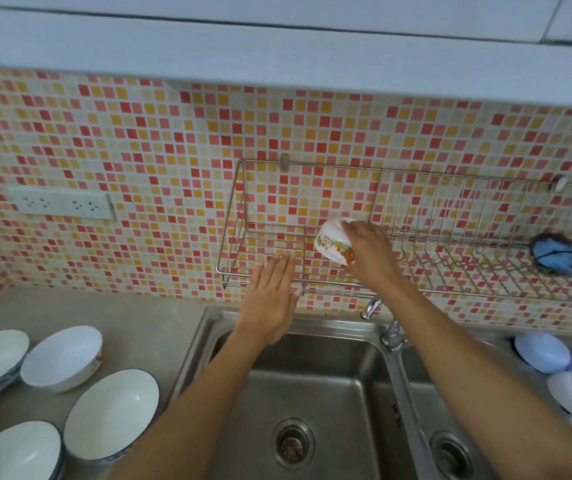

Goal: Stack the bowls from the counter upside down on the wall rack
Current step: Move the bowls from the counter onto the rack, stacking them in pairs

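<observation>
A wire wall rack hangs on the mosaic tiles above the sink. My right hand grips a small white bowl with cartoon animals, held upside down and tilted over the rack's left section. Whether the bowl touches the wires I cannot tell. My left hand is flat with fingers together at the rack's front rail, holding nothing. Several white bowls stand upright on the counter at the lower left, among them one nearest the wall and a larger one by the sink.
A double steel sink lies below the rack, with a tap between the basins. A blue dish brush rests at the rack's right end. Pale plastic lids or dishes sit at the far right. A socket strip is on the wall.
</observation>
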Action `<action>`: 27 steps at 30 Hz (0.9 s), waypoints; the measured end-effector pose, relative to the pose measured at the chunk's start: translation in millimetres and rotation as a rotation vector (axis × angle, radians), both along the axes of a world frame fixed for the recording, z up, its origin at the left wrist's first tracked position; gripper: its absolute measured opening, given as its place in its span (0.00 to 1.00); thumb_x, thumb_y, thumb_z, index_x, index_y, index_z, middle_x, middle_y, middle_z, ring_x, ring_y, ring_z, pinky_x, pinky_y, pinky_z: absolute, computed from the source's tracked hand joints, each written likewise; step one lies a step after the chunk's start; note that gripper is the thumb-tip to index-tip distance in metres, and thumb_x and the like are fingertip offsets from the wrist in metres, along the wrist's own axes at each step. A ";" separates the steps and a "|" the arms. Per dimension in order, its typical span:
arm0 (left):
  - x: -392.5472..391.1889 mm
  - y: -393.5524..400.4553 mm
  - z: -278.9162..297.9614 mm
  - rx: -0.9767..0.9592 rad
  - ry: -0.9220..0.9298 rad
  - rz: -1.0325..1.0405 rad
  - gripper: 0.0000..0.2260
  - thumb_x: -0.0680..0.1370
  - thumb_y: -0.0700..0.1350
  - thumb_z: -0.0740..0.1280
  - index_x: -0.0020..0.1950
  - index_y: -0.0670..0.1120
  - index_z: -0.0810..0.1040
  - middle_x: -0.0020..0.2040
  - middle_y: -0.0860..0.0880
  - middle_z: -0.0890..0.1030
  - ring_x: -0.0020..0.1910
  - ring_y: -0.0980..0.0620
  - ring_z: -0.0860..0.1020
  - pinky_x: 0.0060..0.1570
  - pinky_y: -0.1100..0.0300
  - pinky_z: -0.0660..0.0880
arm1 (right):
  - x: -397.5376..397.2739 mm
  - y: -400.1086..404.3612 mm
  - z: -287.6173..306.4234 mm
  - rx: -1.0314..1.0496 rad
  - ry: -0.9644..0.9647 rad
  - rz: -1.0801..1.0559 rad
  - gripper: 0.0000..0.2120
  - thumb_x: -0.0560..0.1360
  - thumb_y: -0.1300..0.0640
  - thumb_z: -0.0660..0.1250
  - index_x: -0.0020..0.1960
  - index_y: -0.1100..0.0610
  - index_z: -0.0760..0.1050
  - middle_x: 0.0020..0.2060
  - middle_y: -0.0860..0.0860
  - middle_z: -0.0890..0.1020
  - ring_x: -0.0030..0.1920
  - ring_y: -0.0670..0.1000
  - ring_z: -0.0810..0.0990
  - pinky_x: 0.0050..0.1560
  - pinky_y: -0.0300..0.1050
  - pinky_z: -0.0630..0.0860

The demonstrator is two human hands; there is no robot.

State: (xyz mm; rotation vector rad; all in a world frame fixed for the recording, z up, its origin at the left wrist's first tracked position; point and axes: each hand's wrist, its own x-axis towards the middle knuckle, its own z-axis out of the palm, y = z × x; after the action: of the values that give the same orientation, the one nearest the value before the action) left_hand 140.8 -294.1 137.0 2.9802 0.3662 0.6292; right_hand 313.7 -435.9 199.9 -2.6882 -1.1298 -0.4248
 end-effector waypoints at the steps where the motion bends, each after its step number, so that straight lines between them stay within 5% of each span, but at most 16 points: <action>1: 0.4 0.3 -0.2 0.000 0.001 -0.003 0.27 0.81 0.58 0.39 0.77 0.48 0.39 0.79 0.50 0.43 0.77 0.51 0.38 0.74 0.53 0.34 | 1.7 1.2 -0.4 -0.012 0.015 0.013 0.42 0.67 0.61 0.76 0.76 0.57 0.60 0.72 0.56 0.68 0.71 0.63 0.63 0.71 0.63 0.63; 8: 1.3 0.1 -1.7 0.015 -0.019 0.002 0.27 0.82 0.57 0.42 0.78 0.47 0.44 0.79 0.49 0.48 0.78 0.51 0.43 0.74 0.53 0.35 | 1.1 1.1 1.3 -0.014 0.152 0.051 0.40 0.69 0.61 0.76 0.76 0.55 0.61 0.73 0.56 0.66 0.71 0.61 0.64 0.71 0.56 0.65; 11: 2.8 0.1 -2.8 0.023 -0.015 0.008 0.27 0.82 0.57 0.43 0.78 0.47 0.44 0.79 0.49 0.48 0.78 0.51 0.43 0.73 0.53 0.35 | -4.9 -5.1 -2.9 0.143 0.223 0.062 0.33 0.73 0.56 0.72 0.75 0.55 0.63 0.74 0.55 0.66 0.73 0.59 0.63 0.73 0.55 0.62; 13: 3.6 0.3 -3.1 0.030 -0.009 0.019 0.27 0.82 0.58 0.43 0.78 0.47 0.44 0.79 0.50 0.48 0.78 0.51 0.43 0.73 0.53 0.34 | -14.7 -9.2 -9.5 0.213 0.159 0.015 0.29 0.78 0.48 0.65 0.75 0.55 0.63 0.75 0.54 0.65 0.76 0.58 0.60 0.74 0.57 0.59; 18: 2.8 -1.4 -3.3 0.046 -0.013 0.026 0.27 0.82 0.58 0.44 0.78 0.47 0.46 0.79 0.49 0.50 0.78 0.50 0.45 0.72 0.53 0.33 | -44.0 -14.1 -37.8 -0.011 -0.035 -0.123 0.33 0.80 0.38 0.40 0.78 0.57 0.55 0.78 0.54 0.58 0.79 0.55 0.51 0.78 0.59 0.51; 23: 3.4 -0.8 -4.3 0.059 0.005 0.036 0.27 0.82 0.58 0.44 0.78 0.46 0.47 0.79 0.48 0.51 0.78 0.49 0.47 0.72 0.52 0.35 | -33.2 -10.3 -37.3 -0.086 0.094 -0.161 0.37 0.79 0.34 0.38 0.80 0.56 0.44 0.80 0.53 0.49 0.79 0.54 0.48 0.78 0.59 0.46; 27: 1.7 -0.5 -0.6 0.060 0.024 0.039 0.28 0.82 0.58 0.42 0.78 0.46 0.45 0.79 0.48 0.50 0.78 0.48 0.45 0.72 0.52 0.35 | -37.5 -11.1 -37.1 -0.047 0.064 -0.170 0.37 0.79 0.35 0.39 0.79 0.56 0.49 0.79 0.53 0.53 0.79 0.55 0.51 0.77 0.60 0.50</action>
State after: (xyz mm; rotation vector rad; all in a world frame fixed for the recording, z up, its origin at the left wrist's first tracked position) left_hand 142.4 -294.6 136.4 3.0468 0.4157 0.6186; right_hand 276.3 -447.0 162.7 -2.8278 -0.9094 -0.3390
